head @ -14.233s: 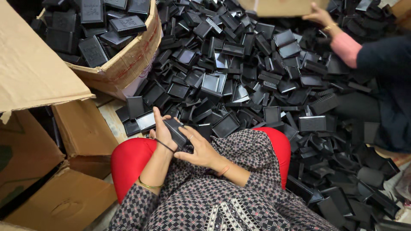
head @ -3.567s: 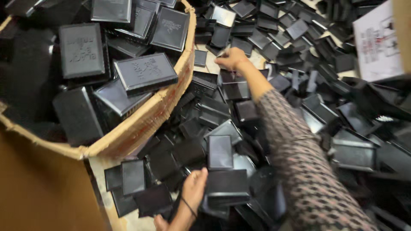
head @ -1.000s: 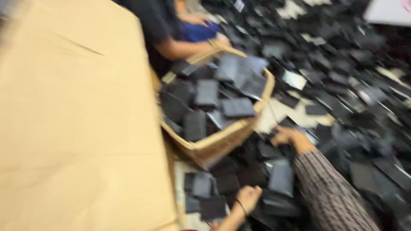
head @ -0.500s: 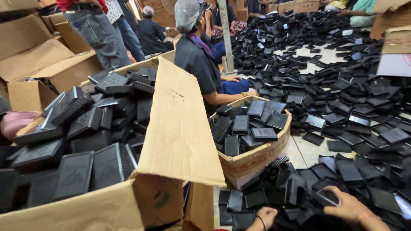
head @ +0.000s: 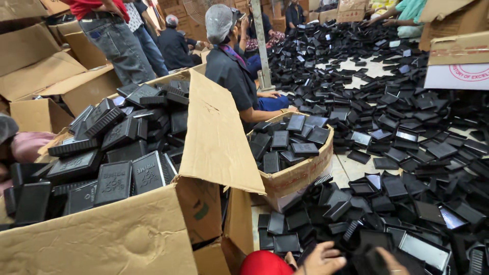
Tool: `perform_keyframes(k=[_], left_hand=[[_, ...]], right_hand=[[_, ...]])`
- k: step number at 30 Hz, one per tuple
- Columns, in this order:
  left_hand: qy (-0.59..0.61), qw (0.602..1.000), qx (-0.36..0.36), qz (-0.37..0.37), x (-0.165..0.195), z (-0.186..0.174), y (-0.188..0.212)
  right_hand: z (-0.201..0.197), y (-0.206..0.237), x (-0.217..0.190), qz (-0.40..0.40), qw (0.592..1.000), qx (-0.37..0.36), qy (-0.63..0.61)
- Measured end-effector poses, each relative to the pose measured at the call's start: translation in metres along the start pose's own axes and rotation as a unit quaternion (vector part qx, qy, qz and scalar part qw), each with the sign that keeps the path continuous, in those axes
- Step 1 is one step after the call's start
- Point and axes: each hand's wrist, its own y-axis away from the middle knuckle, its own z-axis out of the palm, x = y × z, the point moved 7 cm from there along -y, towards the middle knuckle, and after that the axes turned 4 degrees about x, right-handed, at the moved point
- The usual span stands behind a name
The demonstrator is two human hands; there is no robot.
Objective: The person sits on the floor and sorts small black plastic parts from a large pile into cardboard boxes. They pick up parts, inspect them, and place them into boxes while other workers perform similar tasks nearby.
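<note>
The person's left hand [head: 322, 258] and right hand [head: 391, 260] sat at the bottom edge of the head view, just beyond a red-clad knee [head: 262, 265]. Between them was a flat black plastic tray [head: 364, 257], blurred and half cut off by the frame. The left fingers [head: 333, 252] reached out against the tray's near side and the right hand lay on its far side. Whether either hand actually clasped it could not be told.

The tray was at the near rim of a wide heap of black plastic trays [head: 407, 203] spread over the floor. A round cardboard tub [head: 300, 175] part-filled with the same trays stood just beyond, and a large open brown carton [head: 127, 239] packed with them was to the left.

Judged from this, the step in hand was taking up a single tray from the heap. Lifting it free would call for a firm two-sided hold, so that the trays overlapping it were not dragged along.

A seated person in a grey cap [head: 229, 66] worked beside the tub.
</note>
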Motion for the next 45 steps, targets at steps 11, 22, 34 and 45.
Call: perform_keyframes(k=[11, 22, 34, 45], left_hand=[[0.135, 0.983, 0.084, 0.091, 0.033, 0.004, -0.023], [0.247, 0.968, 0.046, -0.018, 0.014, 0.010, -0.013], [0.273, 0.953, 0.112, 0.062, 0.041, 0.015, 0.034], [0.277, 0.950, 0.099, 0.101, 0.087, 0.033, 0.101]], right_hand=[[0.023, 0.026, -0.078, -0.067, 0.994, 0.025, -0.079], [0.031, 0.037, -0.093, -0.080, 0.989, 0.026, -0.118], [-0.007, 0.100, -0.097, -0.143, 0.942, 0.183, -0.243], [-0.052, 0.146, -0.163, -0.011, 0.954, 0.131, -0.271]])
